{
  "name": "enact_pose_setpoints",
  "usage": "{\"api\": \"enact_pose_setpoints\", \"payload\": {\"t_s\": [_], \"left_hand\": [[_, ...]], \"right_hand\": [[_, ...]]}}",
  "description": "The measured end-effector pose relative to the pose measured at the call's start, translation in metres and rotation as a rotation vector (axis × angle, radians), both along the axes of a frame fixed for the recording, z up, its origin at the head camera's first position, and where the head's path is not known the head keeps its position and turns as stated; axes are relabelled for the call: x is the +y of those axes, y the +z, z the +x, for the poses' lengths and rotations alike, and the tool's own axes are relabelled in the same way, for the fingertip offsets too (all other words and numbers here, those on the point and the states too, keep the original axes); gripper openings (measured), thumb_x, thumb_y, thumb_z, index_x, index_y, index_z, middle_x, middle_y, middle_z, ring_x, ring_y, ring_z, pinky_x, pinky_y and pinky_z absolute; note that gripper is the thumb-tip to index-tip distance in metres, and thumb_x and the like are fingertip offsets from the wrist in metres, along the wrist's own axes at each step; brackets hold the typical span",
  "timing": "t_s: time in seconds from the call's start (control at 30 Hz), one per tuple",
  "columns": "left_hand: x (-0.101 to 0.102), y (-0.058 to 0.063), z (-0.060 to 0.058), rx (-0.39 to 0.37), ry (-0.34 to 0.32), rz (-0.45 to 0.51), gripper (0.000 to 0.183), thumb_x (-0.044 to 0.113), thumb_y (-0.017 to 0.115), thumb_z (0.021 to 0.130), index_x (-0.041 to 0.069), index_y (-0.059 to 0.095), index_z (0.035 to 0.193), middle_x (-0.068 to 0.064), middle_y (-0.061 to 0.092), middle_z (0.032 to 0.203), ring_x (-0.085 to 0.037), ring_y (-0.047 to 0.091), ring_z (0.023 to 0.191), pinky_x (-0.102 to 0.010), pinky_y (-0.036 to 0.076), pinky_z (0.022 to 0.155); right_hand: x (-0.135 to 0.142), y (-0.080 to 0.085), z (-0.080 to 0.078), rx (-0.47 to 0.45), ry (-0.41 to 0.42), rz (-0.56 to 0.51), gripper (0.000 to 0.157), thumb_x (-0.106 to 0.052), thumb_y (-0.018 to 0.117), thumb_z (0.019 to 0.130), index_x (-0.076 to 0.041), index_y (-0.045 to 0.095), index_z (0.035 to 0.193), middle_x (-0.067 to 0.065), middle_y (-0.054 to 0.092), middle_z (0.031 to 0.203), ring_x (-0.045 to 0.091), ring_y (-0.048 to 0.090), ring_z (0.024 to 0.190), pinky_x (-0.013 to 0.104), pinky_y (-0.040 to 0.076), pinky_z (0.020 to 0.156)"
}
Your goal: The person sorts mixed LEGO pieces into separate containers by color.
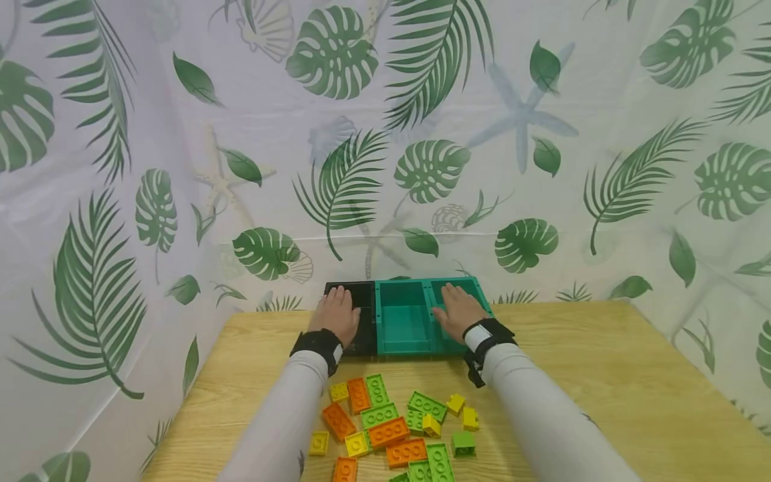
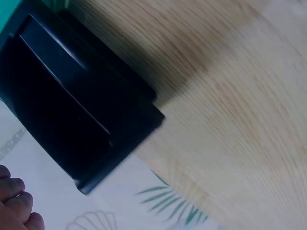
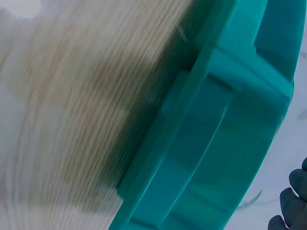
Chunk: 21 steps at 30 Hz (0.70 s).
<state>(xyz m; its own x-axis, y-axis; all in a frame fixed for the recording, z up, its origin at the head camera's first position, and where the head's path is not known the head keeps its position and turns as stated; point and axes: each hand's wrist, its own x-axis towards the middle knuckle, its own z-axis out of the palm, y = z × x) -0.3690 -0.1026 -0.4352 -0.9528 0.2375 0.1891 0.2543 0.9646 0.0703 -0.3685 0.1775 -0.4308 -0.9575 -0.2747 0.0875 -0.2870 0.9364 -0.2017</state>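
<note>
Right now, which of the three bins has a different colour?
The black bin, at the row's left end, nearest the left hand; the middle bin and right bin are teal.

Black bin (image 2: 100,91) at left hand (image 1: 336,316): smooth, glossy plastic is seen. Teal bins (image 1: 406,347) at right hand (image 1: 460,312): smooth, softly shiny plastic. Bricks (image 1: 388,432), nearside of both hands: plastic. Tabletop (image 1: 602,375) below: wood-grained, smooth-looking.
</note>
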Motion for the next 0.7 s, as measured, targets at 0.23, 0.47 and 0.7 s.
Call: {"api": "enact_pose_setpoints", "payload": {"t_s": [0.23, 0.47, 0.7], "left_hand": [[-0.027, -0.003, -0.001, 0.019, 0.045, 0.167, 0.051, 0.026, 0.042, 0.104, -0.004, 0.041, 0.146, -0.021, 0.045, 0.149, -0.036, 0.041, 0.139, -0.052, 0.033, 0.114], [-0.058, -0.017, 0.011, -0.088, 0.182, 0.553, 0.043, 0.023, 0.044, 0.103, -0.004, 0.052, 0.135, -0.024, 0.062, 0.128, -0.039, 0.061, 0.115, -0.052, 0.049, 0.095], [-0.068, -0.043, 0.021, -0.149, 0.191, 0.768, 0.044, 0.028, 0.052, 0.1, -0.008, 0.06, 0.124, -0.027, 0.067, 0.113, -0.04, 0.065, 0.102, -0.05, 0.052, 0.088]], "right_hand": [[0.043, 0.004, 0.006, 0.039, -0.012, -0.076, 0.06, -0.026, 0.042, 0.105, 0.012, 0.027, 0.149, 0.032, 0.027, 0.155, 0.048, 0.024, 0.144, 0.056, 0.022, 0.118], [0.086, -0.008, 0.024, 0.071, -0.013, -0.203, 0.054, -0.019, 0.05, 0.101, 0.012, 0.037, 0.144, 0.034, 0.041, 0.146, 0.051, 0.039, 0.134, 0.06, 0.033, 0.11], [0.09, -0.032, 0.053, 0.172, -0.002, -0.252, 0.041, -0.015, 0.063, 0.095, 0.005, 0.057, 0.131, 0.028, 0.055, 0.13, 0.045, 0.057, 0.113, 0.055, 0.05, 0.092]]}}
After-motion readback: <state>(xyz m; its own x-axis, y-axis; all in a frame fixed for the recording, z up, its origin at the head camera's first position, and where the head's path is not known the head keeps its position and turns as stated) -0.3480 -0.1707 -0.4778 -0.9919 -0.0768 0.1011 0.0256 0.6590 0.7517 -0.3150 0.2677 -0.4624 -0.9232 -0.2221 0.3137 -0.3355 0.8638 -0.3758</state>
